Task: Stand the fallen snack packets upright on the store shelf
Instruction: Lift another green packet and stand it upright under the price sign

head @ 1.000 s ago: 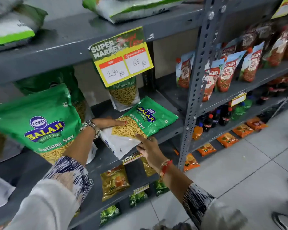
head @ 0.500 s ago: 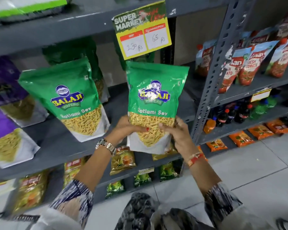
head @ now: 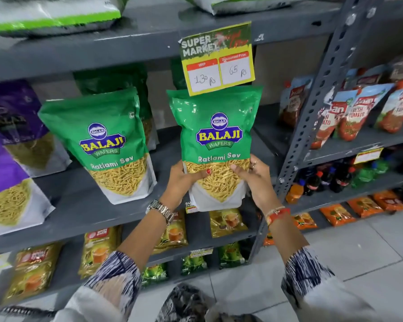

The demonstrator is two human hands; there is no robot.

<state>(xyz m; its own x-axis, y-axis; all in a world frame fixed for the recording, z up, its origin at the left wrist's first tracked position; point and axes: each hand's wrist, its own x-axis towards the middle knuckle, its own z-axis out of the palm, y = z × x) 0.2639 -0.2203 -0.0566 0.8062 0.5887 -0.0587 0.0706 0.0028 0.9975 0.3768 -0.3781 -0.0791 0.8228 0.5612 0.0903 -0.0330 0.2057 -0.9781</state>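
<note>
While upright, green packet (head: pixel 215 145) | left hand (head: pixel 183 180), right hand (head: pixel 254 180) clamp its base.

We reach both arms forward and up, elbows bent, patterned sleeves pushed back to mid-forearm. Our left hand (head: pixel 184 176) curls in from the left, thumb lying across the front with its red nail showing, a metal watch on that wrist. Our right hand (head: pixel 254 176) mirrors it from the right, fingers wrapped, a red thread band at the wrist.
</note>
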